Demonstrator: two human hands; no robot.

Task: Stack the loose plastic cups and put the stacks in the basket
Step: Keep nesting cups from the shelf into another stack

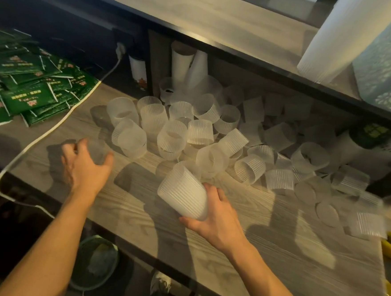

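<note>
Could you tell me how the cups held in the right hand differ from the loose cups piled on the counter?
The held stack is several cups nested together, so it looks white and opaque; the loose cups are single and translucent. The stack lies tilted in the right hand, whose fingers curl round its base, while the loose cups lie scattered on the counter, some tipped over, none held. Both are ribbed, frosted plastic.

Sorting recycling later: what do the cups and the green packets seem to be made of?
The cups: thin frosted translucent plastic with ribbed walls; the counter shows faintly through them. The stack that the right hand grips looks the same. The green packets: glossy printed film or foil, judging by their sheen; which one is unclear.
</note>
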